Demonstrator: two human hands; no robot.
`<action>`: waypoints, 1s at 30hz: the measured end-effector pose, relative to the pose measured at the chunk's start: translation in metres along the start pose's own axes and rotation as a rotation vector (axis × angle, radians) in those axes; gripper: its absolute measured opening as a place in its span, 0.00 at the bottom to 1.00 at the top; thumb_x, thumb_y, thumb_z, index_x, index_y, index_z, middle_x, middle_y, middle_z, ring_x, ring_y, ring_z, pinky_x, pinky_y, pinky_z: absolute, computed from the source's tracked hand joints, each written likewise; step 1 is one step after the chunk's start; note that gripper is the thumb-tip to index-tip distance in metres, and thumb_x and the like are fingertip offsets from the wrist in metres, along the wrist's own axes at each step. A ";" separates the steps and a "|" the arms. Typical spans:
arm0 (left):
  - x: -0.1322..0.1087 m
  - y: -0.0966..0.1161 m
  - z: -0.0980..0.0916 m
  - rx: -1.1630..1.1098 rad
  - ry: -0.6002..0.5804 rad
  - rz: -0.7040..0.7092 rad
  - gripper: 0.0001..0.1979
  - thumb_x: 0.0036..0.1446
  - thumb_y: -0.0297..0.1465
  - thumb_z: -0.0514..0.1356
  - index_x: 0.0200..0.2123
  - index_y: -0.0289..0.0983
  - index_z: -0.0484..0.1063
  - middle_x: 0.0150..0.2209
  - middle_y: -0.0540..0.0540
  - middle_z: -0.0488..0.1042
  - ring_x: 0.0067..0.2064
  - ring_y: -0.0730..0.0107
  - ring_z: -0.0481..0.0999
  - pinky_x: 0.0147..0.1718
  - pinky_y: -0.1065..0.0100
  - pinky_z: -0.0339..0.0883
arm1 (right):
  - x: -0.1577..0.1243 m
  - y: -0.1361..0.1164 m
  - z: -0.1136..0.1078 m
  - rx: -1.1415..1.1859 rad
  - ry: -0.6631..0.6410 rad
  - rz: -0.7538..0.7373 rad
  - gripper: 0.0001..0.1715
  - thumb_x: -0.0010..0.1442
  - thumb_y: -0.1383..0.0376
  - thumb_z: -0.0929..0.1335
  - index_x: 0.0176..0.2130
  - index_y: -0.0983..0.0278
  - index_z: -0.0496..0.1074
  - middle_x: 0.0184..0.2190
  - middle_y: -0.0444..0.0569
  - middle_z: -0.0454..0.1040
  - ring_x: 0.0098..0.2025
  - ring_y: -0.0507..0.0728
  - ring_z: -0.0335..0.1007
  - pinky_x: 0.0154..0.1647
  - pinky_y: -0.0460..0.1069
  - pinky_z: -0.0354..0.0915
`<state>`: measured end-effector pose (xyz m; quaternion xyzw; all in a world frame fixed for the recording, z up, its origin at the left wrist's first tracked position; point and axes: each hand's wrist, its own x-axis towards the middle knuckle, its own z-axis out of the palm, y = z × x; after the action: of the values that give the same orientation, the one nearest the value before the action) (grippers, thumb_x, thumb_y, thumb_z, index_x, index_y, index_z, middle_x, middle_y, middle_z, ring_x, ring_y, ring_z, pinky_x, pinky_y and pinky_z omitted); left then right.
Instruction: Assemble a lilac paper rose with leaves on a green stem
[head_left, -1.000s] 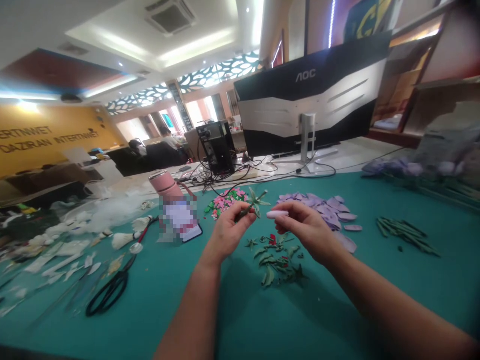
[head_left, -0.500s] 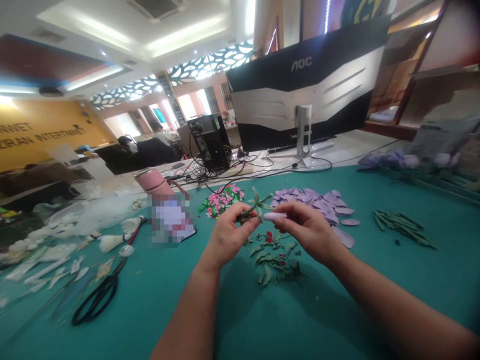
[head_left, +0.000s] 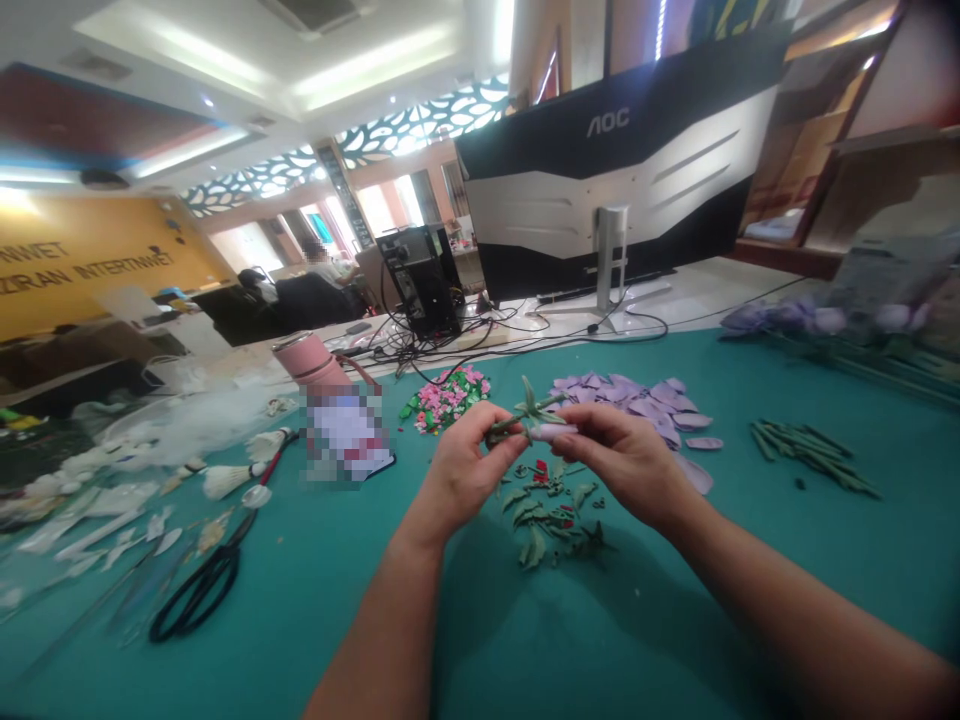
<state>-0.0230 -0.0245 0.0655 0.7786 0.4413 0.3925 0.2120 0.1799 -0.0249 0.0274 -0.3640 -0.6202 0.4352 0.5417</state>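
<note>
My left hand [head_left: 461, 470] pinches a small green leafy stem piece [head_left: 525, 410] and holds it above the teal table. My right hand [head_left: 622, 455] pinches a pale lilac petal [head_left: 553, 431] whose tip meets the green piece. Both hands are closed and hover over a small heap of green leaves with red bits [head_left: 551, 505]. A pile of purple petals [head_left: 637, 405] lies just beyond my right hand, and a pile of pink blossoms [head_left: 446, 395] lies beyond my left hand.
Black scissors [head_left: 195, 595] and white feather scraps [head_left: 112, 500] lie at the left. A pink bottle [head_left: 311, 362] stands behind a blurred flat item. Green stems [head_left: 810, 455] lie at the right. A monitor [head_left: 622, 150], cables and a black box stand at the back.
The petal in my right hand has moved left against the green piece in my left hand. The view has shifted slightly.
</note>
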 end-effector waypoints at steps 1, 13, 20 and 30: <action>0.000 0.001 0.000 0.006 -0.007 0.003 0.07 0.61 0.35 0.61 0.36 0.38 0.72 0.34 0.49 0.72 0.36 0.70 0.69 0.35 0.69 0.63 | 0.000 -0.001 0.000 -0.008 0.007 0.003 0.16 0.56 0.54 0.73 0.41 0.60 0.78 0.32 0.47 0.78 0.32 0.54 0.72 0.33 0.51 0.70; -0.004 0.002 0.005 -0.007 -0.064 0.007 0.06 0.61 0.35 0.60 0.35 0.38 0.69 0.36 0.47 0.71 0.37 0.69 0.70 0.36 0.68 0.64 | -0.002 -0.008 -0.001 -0.106 0.033 0.059 0.17 0.51 0.50 0.75 0.35 0.58 0.81 0.27 0.47 0.79 0.31 0.55 0.74 0.32 0.49 0.70; 0.002 0.000 0.005 0.070 -0.037 0.029 0.04 0.61 0.32 0.59 0.35 0.38 0.69 0.33 0.49 0.71 0.34 0.70 0.69 0.34 0.69 0.62 | 0.003 -0.007 0.002 0.044 0.000 0.073 0.13 0.53 0.55 0.75 0.34 0.61 0.79 0.25 0.44 0.75 0.28 0.52 0.70 0.31 0.49 0.68; 0.004 0.004 0.004 0.215 0.032 0.037 0.08 0.58 0.38 0.62 0.35 0.39 0.72 0.30 0.50 0.72 0.30 0.70 0.69 0.28 0.69 0.59 | 0.010 0.002 -0.003 0.323 -0.089 0.195 0.15 0.53 0.56 0.75 0.37 0.61 0.74 0.27 0.43 0.77 0.31 0.52 0.74 0.35 0.49 0.70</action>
<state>-0.0169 -0.0232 0.0672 0.7984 0.4699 0.3592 0.1128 0.1810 -0.0150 0.0291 -0.3109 -0.5274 0.5953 0.5204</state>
